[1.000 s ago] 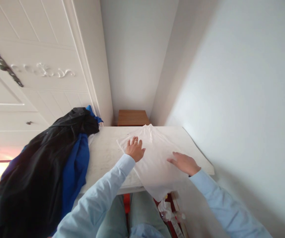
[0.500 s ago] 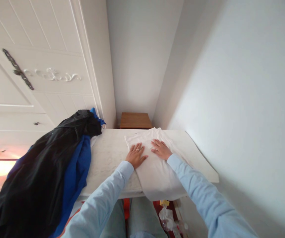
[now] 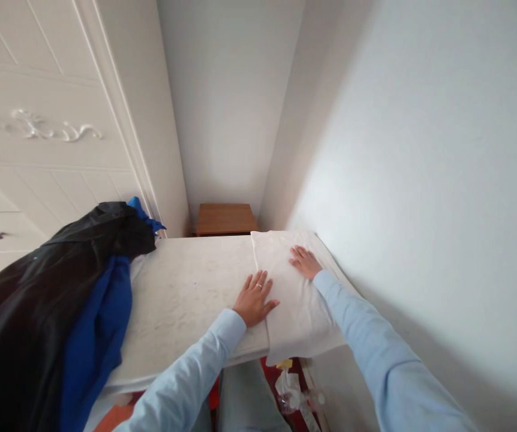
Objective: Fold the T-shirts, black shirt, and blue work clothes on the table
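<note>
- Left hand (image 3: pixel 255 300) pressed flat, fingers spread, on the near left edge of a folded white cloth (image 3: pixel 292 294); nothing grasped.
- Right hand (image 3: pixel 304 262) laid open and flat on the cloth's far part; nothing grasped.
- Cloth spread along the right side of a white table (image 3: pixel 182 300), near end hanging over the edge.
- Black and blue clothes (image 3: pixel 56 300) heaped on the table's left.

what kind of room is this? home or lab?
Likely a home, a bedroom or laundry corner: a panelled white wardrobe door, a pile of dark clothes on a white table, and both hands flat on a folded white garment.
</note>
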Motion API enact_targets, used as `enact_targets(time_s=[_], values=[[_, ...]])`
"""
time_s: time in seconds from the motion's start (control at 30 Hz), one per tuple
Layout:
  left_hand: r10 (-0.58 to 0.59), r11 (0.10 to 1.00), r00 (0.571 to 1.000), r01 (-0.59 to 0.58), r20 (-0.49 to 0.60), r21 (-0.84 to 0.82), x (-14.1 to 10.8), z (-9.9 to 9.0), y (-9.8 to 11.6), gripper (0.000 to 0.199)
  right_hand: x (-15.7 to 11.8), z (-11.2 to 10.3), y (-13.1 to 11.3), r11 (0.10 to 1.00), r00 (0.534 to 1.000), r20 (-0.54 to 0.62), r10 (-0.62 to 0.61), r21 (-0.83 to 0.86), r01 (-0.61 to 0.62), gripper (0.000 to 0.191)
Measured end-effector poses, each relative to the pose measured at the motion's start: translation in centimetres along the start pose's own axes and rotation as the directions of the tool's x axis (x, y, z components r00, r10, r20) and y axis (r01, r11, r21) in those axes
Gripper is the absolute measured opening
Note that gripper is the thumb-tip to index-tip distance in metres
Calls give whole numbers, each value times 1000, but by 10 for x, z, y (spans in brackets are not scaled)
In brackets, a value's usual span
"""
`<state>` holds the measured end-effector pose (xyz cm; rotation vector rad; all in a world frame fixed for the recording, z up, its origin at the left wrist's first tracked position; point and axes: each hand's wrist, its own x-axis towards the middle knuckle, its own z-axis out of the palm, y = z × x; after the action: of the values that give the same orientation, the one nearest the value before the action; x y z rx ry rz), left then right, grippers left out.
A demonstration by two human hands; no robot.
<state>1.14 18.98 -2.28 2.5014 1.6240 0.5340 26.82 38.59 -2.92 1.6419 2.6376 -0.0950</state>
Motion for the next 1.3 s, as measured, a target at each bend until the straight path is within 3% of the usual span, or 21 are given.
enact_targets(time_s=[0.1,0.23,0.43,0.57,0.8,0.93,1.1,1.2,1.3], values=[[36,999,999,-36,36,-3,5,8,19,71,12,0,19,1000,1000,-2,9,0,-9,61],[-11,1000,997,10,80,15,4,12,34,78,22,-4,37,1000,1000,-10,-28,10,28,61],[-9,1000,998,9,60,-1,-6,16,58,81,46,-8,50,1000,997,-72,0,8,0,62],[-11,1000,1000,11,19,4,-13,21,61,82,59,1,55,998,996,-74,54,14,-53,57],[-50,998,998,51,-48,25,-18,26,59,79,61,2,70,1000,998,-69,10,14,-9,54],[-79,995,996,81,44,-60,-20,11,67,80,69,-3,50,1000,995,-98,30,7,-29,55],[-149,970,982,169,120,-177,-23,-12,80,77,93,4,1,974,964,-156,-214,39,222,54],[-195,944,970,226,147,-239,-23,-18,84,79,108,7,-15,983,975,-137,-174,39,181,51],[-159,938,973,202,167,-282,-28,-21,80,78,120,-6,-28,990,980,-143,-141,10,144,50]])
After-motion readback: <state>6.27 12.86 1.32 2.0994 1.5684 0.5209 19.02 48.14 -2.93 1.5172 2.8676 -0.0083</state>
